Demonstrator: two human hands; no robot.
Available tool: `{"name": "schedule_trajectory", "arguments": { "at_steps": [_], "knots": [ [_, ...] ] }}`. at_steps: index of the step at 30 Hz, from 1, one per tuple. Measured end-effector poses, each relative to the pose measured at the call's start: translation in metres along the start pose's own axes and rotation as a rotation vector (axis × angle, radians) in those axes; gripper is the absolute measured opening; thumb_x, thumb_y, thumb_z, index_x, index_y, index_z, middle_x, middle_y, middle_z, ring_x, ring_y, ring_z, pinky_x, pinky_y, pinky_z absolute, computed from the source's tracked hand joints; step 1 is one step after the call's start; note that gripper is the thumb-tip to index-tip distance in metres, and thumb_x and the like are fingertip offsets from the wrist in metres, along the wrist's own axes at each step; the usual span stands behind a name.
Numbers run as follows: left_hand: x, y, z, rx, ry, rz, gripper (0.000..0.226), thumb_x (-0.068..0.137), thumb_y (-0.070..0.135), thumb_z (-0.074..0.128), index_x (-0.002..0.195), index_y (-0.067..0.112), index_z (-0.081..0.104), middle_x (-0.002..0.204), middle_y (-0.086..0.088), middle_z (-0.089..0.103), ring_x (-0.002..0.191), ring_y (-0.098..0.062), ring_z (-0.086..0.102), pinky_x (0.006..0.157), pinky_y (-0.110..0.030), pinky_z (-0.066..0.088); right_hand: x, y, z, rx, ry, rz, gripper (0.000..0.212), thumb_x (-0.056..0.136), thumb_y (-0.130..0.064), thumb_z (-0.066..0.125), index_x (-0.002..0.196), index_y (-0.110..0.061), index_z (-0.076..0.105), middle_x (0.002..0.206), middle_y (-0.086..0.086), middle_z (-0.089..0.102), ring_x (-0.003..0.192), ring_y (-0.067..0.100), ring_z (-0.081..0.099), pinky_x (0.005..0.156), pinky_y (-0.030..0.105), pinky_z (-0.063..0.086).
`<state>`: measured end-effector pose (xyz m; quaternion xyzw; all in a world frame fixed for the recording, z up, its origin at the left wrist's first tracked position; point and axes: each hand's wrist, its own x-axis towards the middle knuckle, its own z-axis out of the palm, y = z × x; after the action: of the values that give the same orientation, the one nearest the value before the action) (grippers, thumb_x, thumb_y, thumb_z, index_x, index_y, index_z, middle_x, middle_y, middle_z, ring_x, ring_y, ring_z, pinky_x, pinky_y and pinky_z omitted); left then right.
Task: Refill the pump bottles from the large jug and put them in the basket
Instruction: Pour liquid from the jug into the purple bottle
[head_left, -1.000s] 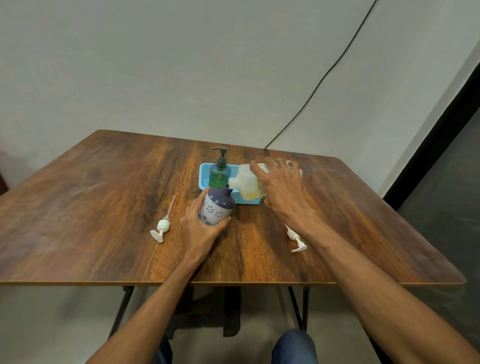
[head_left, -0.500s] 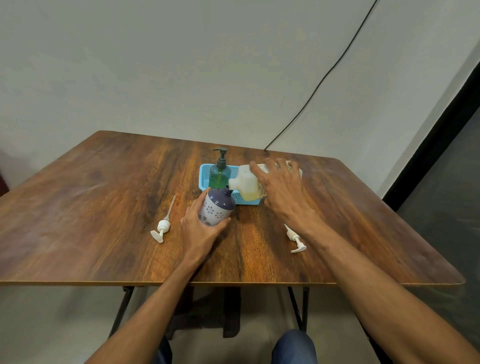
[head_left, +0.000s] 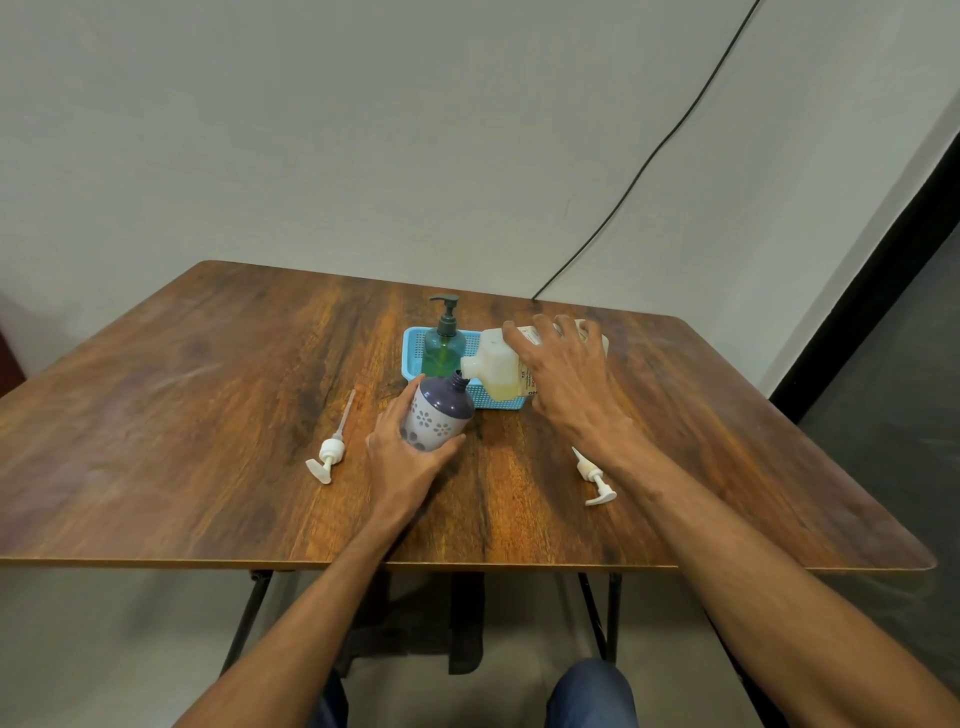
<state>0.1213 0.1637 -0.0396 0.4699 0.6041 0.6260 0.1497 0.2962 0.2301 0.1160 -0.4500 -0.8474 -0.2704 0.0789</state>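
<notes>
Leaning toward 1 o'clock near the middle of the worktop (head_left: 208, 415): purple pump bottle (head_left: 439, 415), dark top over a pale lower body printed with white flowers. Its pump is off and the neck is open. The base is hidden behind the hand.

Left hand (head_left: 402, 460): comes in from 6 o'clock and holds the purple pump bottle low on its body. The fingers (head_left: 410, 395) and thumb are curled round it from either side.

Large jug (head_left: 498, 371): white, translucent, at 1 o'clock of the bottle. It is tipped onto its side with the spout just beside the open neck; whether the two touch cannot be told. Yellowish liquid lies along its lower side. No stream can be made out.

Right hand (head_left: 566, 379): grips the jug from above, fingers (head_left: 519, 340) spread and bent over its upper side.

Blue basket (head_left: 413, 353): at 12 o'clock of the bottle, perforated walls, its right part hidden behind the jug.

Green pump bottle (head_left: 442, 345): upright in the basket's left part, dark pump fitted.

White pump head (head_left: 327, 454): lying flat at 9 o'clock of the purple bottle, apart from the left hand, dip tube pointing to 12 o'clock.

Second white pump head (head_left: 595, 478): lying at 4 o'clock, just beside the right forearm.

Black cable (head_left: 649, 156): runs down the pale wall to the worktop's far edge.

Knee in blue cloth (head_left: 592, 691): below the near edge.
</notes>
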Motion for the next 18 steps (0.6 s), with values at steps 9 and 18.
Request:
{"name": "schedule_trajectory", "arguments": {
  "at_steps": [9, 18],
  "knots": [
    [0.0007, -0.0032, 0.0009, 0.001, 0.005, 0.000, 0.099, 0.064, 0.059, 0.086, 0.150, 0.031, 0.046, 0.143, 0.006, 0.059, 0.130, -0.014, 0.058, 0.107, -0.056, 0.049, 0.0003, 0.0000, 0.0014, -0.006, 0.003, 0.001, 0.093, 0.074, -0.039, 0.085, 0.149, -0.028, 0.031, 0.146, 0.015, 0.046, 0.133, 0.038, 0.043, 0.103, 0.056, 0.036],
    [-0.0010, 0.0018, 0.0000, -0.025, 0.024, 0.019, 0.095, 0.064, 0.058, 0.085, 0.148, 0.032, 0.049, 0.140, 0.005, 0.062, 0.126, -0.015, 0.060, 0.104, -0.055, 0.052, 0.0000, 0.0004, 0.0004, -0.004, -0.006, -0.002, 0.092, 0.076, -0.035, 0.084, 0.150, -0.028, 0.030, 0.148, 0.015, 0.045, 0.135, 0.038, 0.042, 0.105, 0.056, 0.034]
  ]
}}
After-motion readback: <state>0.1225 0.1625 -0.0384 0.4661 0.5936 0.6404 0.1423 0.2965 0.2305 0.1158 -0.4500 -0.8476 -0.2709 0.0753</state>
